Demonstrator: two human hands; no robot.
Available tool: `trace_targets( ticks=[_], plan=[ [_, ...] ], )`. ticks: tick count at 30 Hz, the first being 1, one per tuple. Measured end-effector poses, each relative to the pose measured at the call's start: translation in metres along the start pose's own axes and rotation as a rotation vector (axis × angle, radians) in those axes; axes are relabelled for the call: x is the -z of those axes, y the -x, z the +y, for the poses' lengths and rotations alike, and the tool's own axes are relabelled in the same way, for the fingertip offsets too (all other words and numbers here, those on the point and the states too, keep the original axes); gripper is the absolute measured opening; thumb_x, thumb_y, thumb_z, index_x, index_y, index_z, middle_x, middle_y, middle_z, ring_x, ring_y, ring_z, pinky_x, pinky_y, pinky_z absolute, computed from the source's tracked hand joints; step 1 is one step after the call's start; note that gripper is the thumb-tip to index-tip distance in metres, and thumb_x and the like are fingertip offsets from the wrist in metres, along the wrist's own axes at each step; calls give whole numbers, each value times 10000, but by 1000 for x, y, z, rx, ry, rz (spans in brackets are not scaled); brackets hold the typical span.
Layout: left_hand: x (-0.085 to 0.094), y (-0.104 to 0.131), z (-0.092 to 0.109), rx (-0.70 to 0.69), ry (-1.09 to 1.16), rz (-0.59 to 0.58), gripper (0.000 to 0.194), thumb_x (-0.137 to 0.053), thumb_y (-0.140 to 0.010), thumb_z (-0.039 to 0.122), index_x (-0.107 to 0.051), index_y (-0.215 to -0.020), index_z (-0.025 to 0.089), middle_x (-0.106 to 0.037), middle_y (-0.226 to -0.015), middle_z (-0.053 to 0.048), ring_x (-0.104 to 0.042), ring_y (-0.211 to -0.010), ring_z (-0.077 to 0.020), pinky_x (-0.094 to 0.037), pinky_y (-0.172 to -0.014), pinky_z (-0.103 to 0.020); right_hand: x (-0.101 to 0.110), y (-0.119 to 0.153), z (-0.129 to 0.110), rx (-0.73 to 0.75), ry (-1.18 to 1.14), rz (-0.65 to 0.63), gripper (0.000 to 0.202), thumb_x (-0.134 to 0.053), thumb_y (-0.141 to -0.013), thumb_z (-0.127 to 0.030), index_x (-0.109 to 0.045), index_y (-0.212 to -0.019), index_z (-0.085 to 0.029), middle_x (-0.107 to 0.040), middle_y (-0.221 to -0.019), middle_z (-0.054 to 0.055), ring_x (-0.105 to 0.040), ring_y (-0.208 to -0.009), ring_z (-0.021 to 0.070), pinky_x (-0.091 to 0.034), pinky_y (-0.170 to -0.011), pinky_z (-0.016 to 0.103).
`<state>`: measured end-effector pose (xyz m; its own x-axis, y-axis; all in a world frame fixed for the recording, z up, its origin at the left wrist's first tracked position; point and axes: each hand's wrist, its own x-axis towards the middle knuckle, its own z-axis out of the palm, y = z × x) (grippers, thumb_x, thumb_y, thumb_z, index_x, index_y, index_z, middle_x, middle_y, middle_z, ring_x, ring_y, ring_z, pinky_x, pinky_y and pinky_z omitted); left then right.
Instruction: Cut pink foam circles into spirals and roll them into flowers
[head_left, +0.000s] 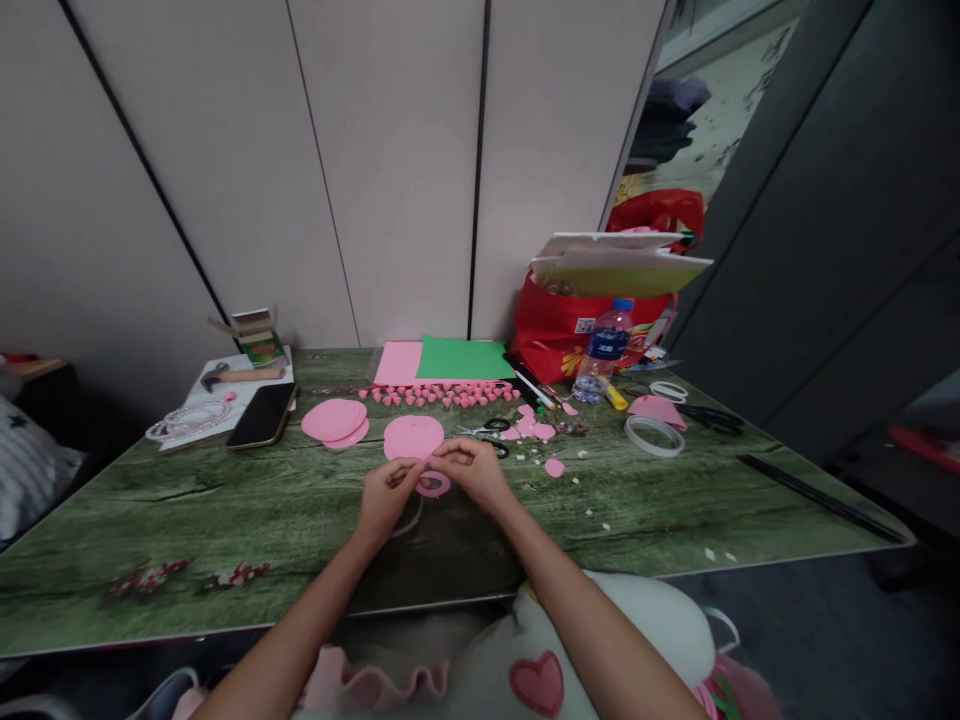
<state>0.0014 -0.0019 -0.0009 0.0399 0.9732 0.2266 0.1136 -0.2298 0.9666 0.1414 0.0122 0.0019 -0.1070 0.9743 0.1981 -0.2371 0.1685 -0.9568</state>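
My table (pixel 300 540) is patterned in streaked green wood grain, with red-and-white blossoms (pixel 238 576) near left. My paper discs (pixel 412 436) and loop (pixel 433 493) are pink. Far off I see one green sheet (pixel 463 359) and one pink sheet (pixel 399 363); right, a red bag (pixel 551 330) and a blue-capped, blue-labelled bottle (pixel 606 345).

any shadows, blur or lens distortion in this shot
Head view: a dark shadow on the table below the left hand and right hand; head view: seams between the pale wall panels splay outward toward the top, probably wide-lens stretch and camera tilt; head view: print on the bottle too soft to read.
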Motion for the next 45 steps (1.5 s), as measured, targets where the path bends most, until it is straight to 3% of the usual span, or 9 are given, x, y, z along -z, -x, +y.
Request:
trace_targets(
  ticks=[6, 21, 45],
  plan=[
    [0, 0, 0, 2, 35, 14, 221, -605, -645, 325, -629, -757, 136, -674, -686, -43, -621, -604, -158, -484, -621, -260, -1, 1, -2, -1, -27, -24, 292, -718, -483, -329, -635, -700, -151, -661, -710, 46, -614, -640, 161, -495, -652, 291],
    [0, 0, -3, 12, 3, -31, 236, -597, -659, 333, -640, -777, 133, -671, -679, -46, -612, -633, -157, -474, -638, -255, 2, -2, 6, 49, 27, -5, 247, -717, -489, -320, -625, -647, -154, -635, -613, 20, -590, -559, 135, -480, -552, 241],
    [3, 5, 7, 23, 57, -46, 249, -607, -623, 379, -625, -627, 130, -628, -557, -36, -564, -540, -137, -441, -558, -234, -2, -2, 10, 71, 80, 20, 282, -732, -442, -343, -599, -597, -149, -597, -534, 2, -541, -468, 108, -439, -480, 214]
  ],
)
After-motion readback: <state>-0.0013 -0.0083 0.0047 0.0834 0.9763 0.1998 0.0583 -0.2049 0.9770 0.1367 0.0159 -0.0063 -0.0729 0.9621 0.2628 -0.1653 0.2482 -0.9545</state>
